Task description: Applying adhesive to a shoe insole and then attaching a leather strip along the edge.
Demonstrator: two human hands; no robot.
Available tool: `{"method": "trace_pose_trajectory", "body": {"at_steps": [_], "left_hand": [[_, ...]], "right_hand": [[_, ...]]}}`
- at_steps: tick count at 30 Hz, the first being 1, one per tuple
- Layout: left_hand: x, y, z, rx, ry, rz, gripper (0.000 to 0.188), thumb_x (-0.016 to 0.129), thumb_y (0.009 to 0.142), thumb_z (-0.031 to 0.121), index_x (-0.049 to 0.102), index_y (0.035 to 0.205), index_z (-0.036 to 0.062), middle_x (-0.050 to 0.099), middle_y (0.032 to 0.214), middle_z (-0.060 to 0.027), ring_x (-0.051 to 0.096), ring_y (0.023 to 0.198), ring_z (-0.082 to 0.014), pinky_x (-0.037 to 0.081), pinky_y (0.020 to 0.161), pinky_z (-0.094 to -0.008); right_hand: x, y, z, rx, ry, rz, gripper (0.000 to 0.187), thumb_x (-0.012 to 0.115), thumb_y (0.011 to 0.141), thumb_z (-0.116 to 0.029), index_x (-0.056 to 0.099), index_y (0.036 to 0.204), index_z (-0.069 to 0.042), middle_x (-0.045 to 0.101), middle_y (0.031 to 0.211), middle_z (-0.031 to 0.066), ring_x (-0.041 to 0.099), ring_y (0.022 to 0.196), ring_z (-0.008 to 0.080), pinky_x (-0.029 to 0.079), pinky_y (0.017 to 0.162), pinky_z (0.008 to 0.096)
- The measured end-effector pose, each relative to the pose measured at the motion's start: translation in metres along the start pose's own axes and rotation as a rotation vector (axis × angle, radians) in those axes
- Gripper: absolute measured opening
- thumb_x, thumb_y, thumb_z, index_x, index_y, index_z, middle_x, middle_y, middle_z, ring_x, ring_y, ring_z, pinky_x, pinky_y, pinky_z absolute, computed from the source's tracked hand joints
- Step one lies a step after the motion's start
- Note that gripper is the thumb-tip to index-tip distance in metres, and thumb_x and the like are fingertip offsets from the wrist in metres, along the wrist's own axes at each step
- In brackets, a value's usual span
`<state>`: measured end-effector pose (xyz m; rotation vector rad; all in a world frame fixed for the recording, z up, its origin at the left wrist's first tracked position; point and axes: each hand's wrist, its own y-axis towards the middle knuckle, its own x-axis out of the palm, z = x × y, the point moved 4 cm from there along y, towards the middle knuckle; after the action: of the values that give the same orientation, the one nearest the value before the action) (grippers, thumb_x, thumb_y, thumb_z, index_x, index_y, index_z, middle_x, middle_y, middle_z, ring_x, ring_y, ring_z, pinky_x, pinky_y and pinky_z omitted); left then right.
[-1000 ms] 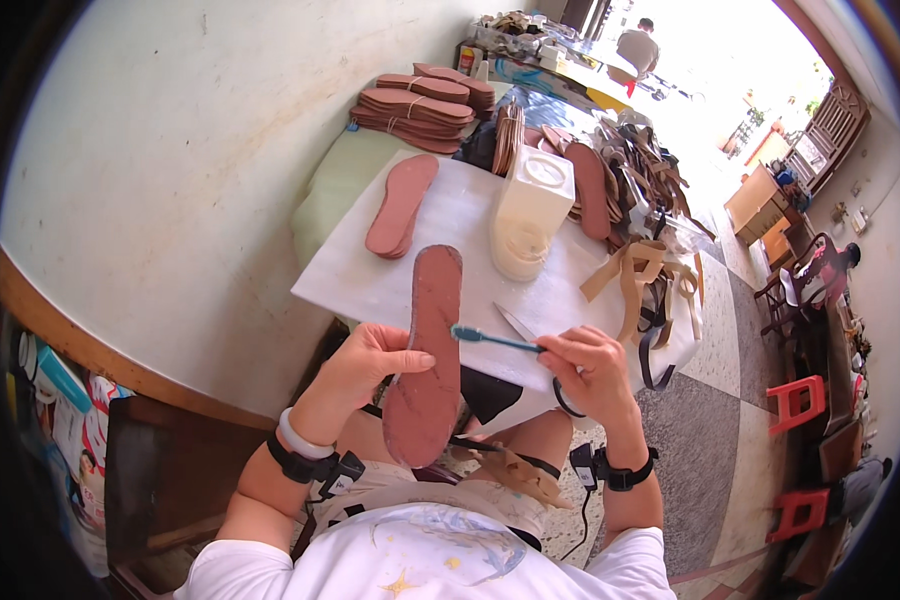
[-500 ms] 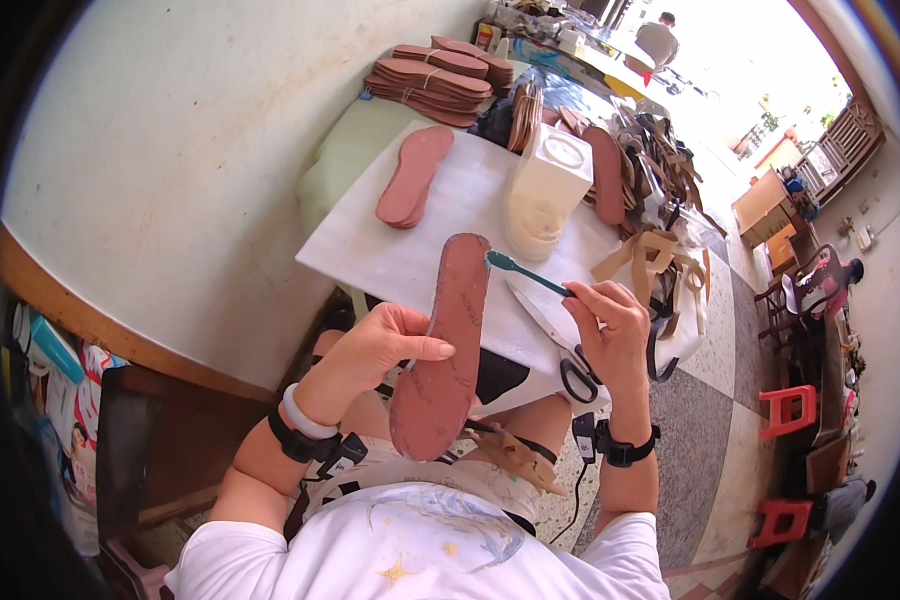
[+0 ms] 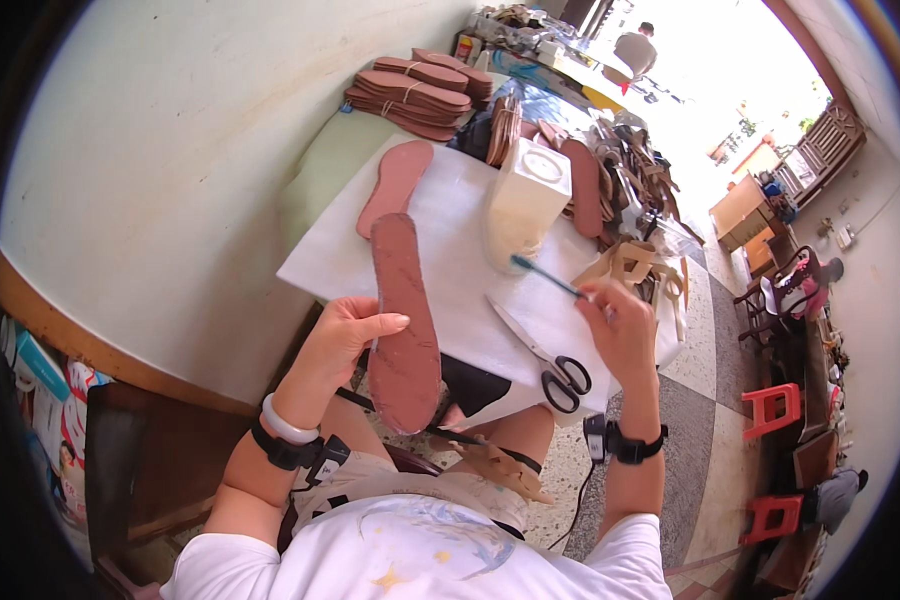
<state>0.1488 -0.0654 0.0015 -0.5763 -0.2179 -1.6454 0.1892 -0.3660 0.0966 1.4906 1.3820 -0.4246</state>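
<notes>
My left hand [image 3: 342,338] pinches a reddish-brown insole [image 3: 407,365] between thumb and fingers, over the near edge of a white-covered table [image 3: 450,275]. The insole's upper end overlaps other insoles [image 3: 398,180] of the same colour lying on the table. My right hand [image 3: 620,322] grips a teal toothbrush [image 3: 552,277] by its handle. The brush head is at the near end of a whitish plastic jug [image 3: 520,205] lying on the table; whether they touch I cannot tell. Below the brush lie black-handled scissors [image 3: 535,345], blades pointing away to the left.
Bundled insole stacks [image 3: 410,95] stand at the far left, by the wall [image 3: 220,150]. Brown strips and scraps [image 3: 635,190] pile up at the table's far right. Red stools [image 3: 772,408] stand on the tiled floor to the right. A person [image 3: 635,52] sits far off near the bright opening.
The toothbrush has moved off the insole's upper end to the jug's near end. My left hand has carried the insole left and slightly tilted it. The view has shifted a little.
</notes>
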Motion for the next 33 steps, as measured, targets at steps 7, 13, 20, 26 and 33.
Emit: {"method": "trace_pose_trajectory", "body": {"at_steps": [7,13,20,26,33], "left_hand": [[-0.005,-0.003,0.0,0.085,-0.027,0.096,0.018,0.072,0.078,0.008,0.068,0.092,-0.0032,0.07,0.084,-0.0073,0.063,0.07,-0.01,0.05,0.066,-0.0239],[-0.012,-0.007,0.003,0.099,-0.029,0.137,0.015,0.073,0.077,0.008,0.069,0.09,0.0013,0.07,0.081,-0.0026,0.059,0.065,-0.0052,0.042,0.057,-0.018],[-0.015,-0.004,0.003,0.095,-0.073,0.131,0.015,0.072,0.078,0.007,0.069,0.091,0.0003,0.069,0.082,-0.0033,0.061,0.067,-0.0064,0.046,0.061,-0.019],[-0.011,-0.004,0.003,0.088,-0.098,0.131,0.015,0.071,0.079,0.007,0.069,0.092,-0.0003,0.07,0.083,-0.0041,0.061,0.066,-0.007,0.048,0.06,-0.02],[-0.012,0.0,-0.003,0.097,-0.037,0.051,0.017,0.072,0.08,0.008,0.068,0.093,-0.0026,0.069,0.083,-0.0058,0.064,0.069,-0.0093,0.051,0.057,-0.0207]], "right_hand": [[0.023,0.044,0.021,0.052,-0.253,-0.018,0.017,0.067,0.081,-0.025,0.062,0.089,-0.01,0.068,0.08,0.0104,0.065,0.079,0.0324,0.047,0.069,0.0431],[0.037,0.055,0.025,0.054,-0.316,-0.071,0.017,0.067,0.081,-0.025,0.061,0.088,-0.01,0.068,0.08,0.0103,0.065,0.079,0.0328,0.047,0.068,0.0443],[0.028,0.053,0.022,0.13,-0.299,-0.063,0.018,0.067,0.081,-0.026,0.063,0.09,-0.011,0.069,0.081,0.0102,0.065,0.08,0.0323,0.048,0.07,0.0429],[0.023,0.048,0.024,0.164,-0.31,-0.066,0.019,0.067,0.08,-0.027,0.065,0.091,-0.011,0.069,0.082,0.0103,0.065,0.081,0.0319,0.048,0.071,0.0425],[0.008,0.039,0.012,0.154,0.02,-0.022,0.015,0.071,0.078,-0.016,0.068,0.091,-0.008,0.068,0.073,0.0068,0.063,0.062,0.0174,0.047,0.06,0.0298]]}}
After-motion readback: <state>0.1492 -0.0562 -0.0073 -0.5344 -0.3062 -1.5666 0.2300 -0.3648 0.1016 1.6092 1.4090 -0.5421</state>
